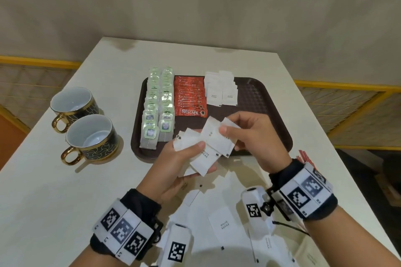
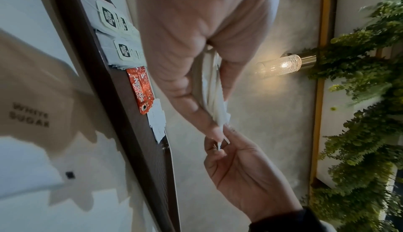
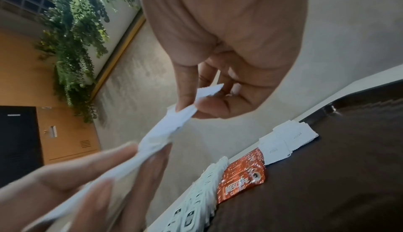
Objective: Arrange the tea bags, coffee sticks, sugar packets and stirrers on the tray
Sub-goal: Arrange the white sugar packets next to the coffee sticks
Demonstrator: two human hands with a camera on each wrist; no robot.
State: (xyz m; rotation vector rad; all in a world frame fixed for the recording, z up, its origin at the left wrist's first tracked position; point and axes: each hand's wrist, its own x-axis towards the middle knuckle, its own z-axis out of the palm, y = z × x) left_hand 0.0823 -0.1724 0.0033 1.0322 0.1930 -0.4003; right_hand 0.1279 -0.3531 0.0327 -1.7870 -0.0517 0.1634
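Holds a fanned stack of sugar packets (image 1: 201,159) in the left hand (image 1: 173,158), thumb clamped on top and fingers curled beneath, just over the near edge of the tray (image 1: 271,115). Pinches the top packet (image 1: 217,134) of that fan between thumb and forefinger of the right hand (image 1: 256,136), above the tray's near middle. Already on the tray: tea bags (image 1: 158,102) in two rows along its left side, coffee sticks (image 1: 191,97) just right of them, and laid sugar rows (image 1: 221,91) right of centre toward the far edge, with bare tray beyond on the right. Off the tray: loose packets (image 1: 225,225) on the near side, stirrers (image 1: 303,157) by the near right corner behind the right wrist, and two cups (image 1: 91,136) well to the left. Most likely slip, judging from the fan: dragging neighbouring packets out along with the pinched one if pulled quickly, scattering them over the near edge or onto the nearest tea bags. Could also loosen the whole fan by easing the left thumb too soon. Might nudge the laid sugar rows askew when reaching across to set the packet down. Risks sweeping the loose packets or the stirrers off with a wrist band while moving back from the tray.
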